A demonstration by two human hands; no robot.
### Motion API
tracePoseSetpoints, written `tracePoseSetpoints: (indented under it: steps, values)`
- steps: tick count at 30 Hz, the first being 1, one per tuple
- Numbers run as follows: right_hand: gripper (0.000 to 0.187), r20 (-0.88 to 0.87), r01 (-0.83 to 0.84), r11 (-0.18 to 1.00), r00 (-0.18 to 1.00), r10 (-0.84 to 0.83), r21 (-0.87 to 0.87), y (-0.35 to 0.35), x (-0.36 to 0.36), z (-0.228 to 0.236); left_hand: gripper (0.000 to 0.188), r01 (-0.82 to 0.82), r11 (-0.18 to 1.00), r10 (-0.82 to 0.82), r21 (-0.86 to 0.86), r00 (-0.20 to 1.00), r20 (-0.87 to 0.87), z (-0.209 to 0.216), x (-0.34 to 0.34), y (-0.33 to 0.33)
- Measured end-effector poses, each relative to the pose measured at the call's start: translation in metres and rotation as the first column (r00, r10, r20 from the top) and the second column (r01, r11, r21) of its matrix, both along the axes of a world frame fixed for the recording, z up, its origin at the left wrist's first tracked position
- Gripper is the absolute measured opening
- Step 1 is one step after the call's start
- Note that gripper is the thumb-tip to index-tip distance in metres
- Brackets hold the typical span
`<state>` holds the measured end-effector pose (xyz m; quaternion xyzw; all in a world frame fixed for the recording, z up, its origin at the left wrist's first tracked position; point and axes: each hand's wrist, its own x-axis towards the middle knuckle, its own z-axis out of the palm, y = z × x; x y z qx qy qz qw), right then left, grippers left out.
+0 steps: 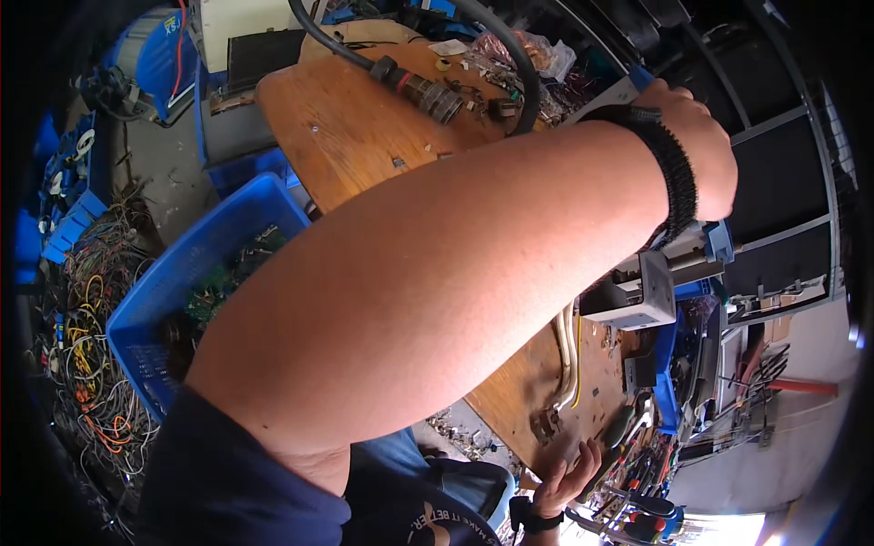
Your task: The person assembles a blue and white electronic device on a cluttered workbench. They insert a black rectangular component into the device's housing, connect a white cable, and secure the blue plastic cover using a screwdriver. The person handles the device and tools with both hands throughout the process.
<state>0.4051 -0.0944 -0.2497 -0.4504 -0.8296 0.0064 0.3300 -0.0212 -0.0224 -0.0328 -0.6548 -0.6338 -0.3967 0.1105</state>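
Left hand (690, 150), 2 o'clock: fingers curled, contents undeterminable. Right hand (566, 480), 5 o'clock: loosely spread near tools (619, 426). Judged step: reaching across bench (314, 123); next move calls for clearance.

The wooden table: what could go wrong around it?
The left arm reaches across and hides part of the wooden table from this view, so something might get bumped unseen. The right hand is close to crowded hand tools; a finger could get poked. Tangled wires could catch a foot.
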Motion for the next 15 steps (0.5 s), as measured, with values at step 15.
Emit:
tracePoseSetpoints:
  steps: [15]
  values:
    - [0.072, 0.225, 0.081, 0.997, 0.971, -0.079, -0.001, -0.003, -0.006, 0.007, 0.029, 0.164, 0.976, -0.152, 0.146, 0.985, -0.085, -0.020, -0.016, -0.017]
